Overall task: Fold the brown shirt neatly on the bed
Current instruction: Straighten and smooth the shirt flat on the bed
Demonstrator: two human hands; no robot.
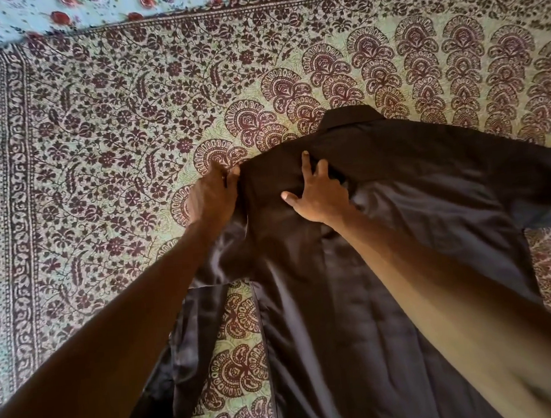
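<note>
Shirt [432,203], brown, lies back-up on the bed [97,140], collar away from us. Our left hand [212,197] curls round its shoulder edge, gripping the cloth. Our right hand [319,192] presses flat below the collar, fingers spread, grasping nothing. Bed shows a maroon-on-green print; a floral sheet [54,15] lies beyond.

Looks like a bedroom at home: bed [103,130] with a block-print cotton spread [420,59], flowery sheet [54,15] at the far edge.
</note>
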